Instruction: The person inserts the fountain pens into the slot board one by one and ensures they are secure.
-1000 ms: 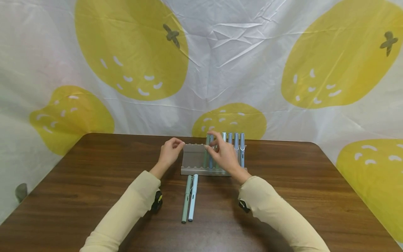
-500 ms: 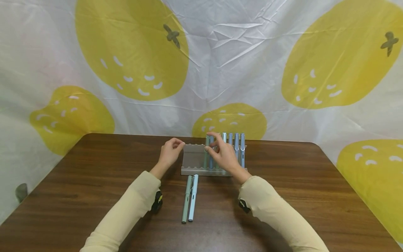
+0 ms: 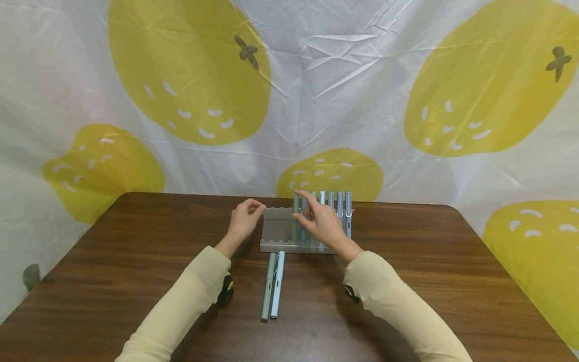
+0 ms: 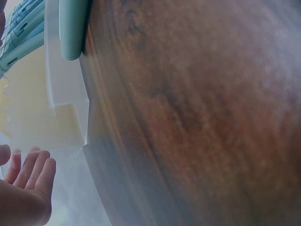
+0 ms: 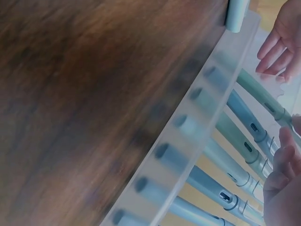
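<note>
We had the left hand [image 3: 244,218] pinching the top left corner of the clear rack [image 3: 277,226], apparently to steady it. The right hand [image 3: 323,221] had its thumb and forefinger curled on the upper part of the leftmost green pen [image 3: 295,232], forefinger near the top end; how firm that grip was, we couldn't tell. This pen stood at the left end of a row of seven in the rack, with a blue pen [image 3: 303,234] right beside it. A loose green pen [image 3: 268,289] and a pale blue pen [image 3: 277,289] lay side by side on the counter [image 3: 407,251], in front of the rack. Risks, our call: the hold sat high, so the foot could miss its notch and the pen swing sideways. Fingers hung close to the neighbours, so a knuckle could knock the row. If the left pinch slackened, a sideways push could skid the rack, maybe into the loose pair.
</note>
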### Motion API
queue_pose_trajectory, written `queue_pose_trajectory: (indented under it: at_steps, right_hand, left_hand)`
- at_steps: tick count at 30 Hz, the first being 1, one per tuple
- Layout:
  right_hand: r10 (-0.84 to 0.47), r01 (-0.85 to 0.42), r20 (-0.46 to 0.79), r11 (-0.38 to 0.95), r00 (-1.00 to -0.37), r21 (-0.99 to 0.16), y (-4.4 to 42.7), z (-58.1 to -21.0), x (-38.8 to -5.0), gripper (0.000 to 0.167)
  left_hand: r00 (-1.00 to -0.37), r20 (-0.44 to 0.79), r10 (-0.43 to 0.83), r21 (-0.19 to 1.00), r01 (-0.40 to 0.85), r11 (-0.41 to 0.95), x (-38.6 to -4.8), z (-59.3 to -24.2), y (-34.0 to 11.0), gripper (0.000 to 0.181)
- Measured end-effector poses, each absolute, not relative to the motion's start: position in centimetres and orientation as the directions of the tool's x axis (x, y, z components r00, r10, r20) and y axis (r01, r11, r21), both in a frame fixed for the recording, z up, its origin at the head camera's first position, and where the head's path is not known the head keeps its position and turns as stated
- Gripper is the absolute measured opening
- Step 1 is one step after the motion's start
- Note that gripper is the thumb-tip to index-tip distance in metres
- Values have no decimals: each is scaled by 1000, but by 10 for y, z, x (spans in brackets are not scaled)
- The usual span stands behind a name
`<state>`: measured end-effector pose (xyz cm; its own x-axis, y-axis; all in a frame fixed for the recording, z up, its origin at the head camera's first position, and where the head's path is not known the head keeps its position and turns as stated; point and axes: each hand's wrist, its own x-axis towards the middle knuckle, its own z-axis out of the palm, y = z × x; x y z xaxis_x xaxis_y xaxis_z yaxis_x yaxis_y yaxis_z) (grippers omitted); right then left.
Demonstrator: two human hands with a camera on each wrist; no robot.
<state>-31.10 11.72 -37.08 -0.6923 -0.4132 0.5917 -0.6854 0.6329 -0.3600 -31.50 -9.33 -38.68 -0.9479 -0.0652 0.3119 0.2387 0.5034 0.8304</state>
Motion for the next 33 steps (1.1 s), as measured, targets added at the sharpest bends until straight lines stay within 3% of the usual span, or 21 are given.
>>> queue_pose_trajectory:
  at_steps: [12,19,24,33]
  right_hand:
    - [-392,-630,529,662,-753,-406,114,-368,-316,55]
    - [-382,-588,474,684,-793,-432,114,-366,-319,56]
    - [-374,-556,434,703,-819,-443,113,-364,-320,57]
    - [-369,-530,406,731,-836,-430,109,-359,-319,57]
  left_hand:
    - [-951,301,-69,837,228,498,-315,-387,-93,20]
    - [-921,388,-46,823,324,466,-332,-407,-100,25]
    - [-947,316,-64,846,251,470,-324,-396,-96,19]
    - [-948,309,-73,834,233,501,-314,-386,-93,18]
